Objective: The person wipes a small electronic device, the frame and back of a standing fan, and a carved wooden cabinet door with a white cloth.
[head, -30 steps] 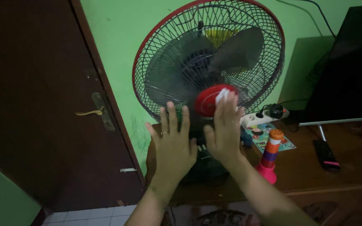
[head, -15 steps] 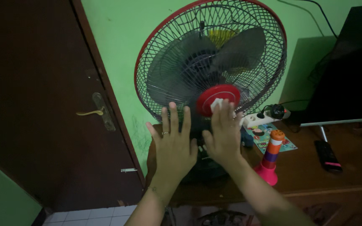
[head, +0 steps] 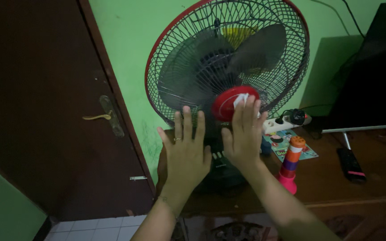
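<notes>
From the head camera, a big fan stands on a brown table, by the green wall. It has a black wire cage with a red rim and a red round cap in the middle. The left hand is flat and wide open in front of the low part of the fan, fingers up, holding nothing. The right hand is just beside it, open too, with its fingertips pressing a small white cloth on the red cap. To the right of the fan stand a stacking toy, a white power strip and a black remote. Left of the fan is a dark door
</notes>
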